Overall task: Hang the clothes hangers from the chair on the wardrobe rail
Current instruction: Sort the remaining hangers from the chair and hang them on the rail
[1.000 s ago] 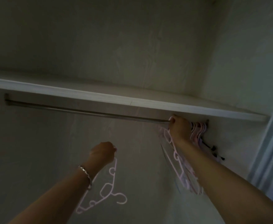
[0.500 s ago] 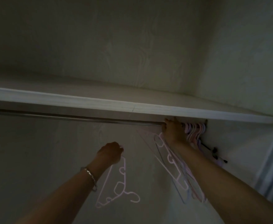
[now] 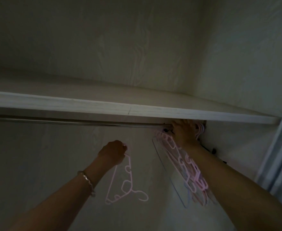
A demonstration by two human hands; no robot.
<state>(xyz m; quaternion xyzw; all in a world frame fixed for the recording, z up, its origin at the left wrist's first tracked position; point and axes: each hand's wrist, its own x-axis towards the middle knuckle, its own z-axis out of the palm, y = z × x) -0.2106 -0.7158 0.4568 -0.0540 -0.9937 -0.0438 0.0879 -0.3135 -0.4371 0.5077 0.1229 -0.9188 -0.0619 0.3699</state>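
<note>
1. Hanger position: the left grip [image 3: 111, 152] is closed round one end of a pink hanger [image 3: 127, 180], which dangles upside down, hook lowest and curling right.
2. The rail [image 3: 87, 122] runs left to right under the shelf [image 3: 137, 110], above that grip.
3. The right grip [image 3: 184, 130] sits at the rail's right end among the hung hangers [image 3: 183, 164]; whether it clasps anything, I cannot tell.
4. The hook probably needs turning upward before it is lifted to the rail.

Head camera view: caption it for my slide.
Right hand grips pink hangers at the wardrobe rail; left hand holds a spare hanger.
</note>
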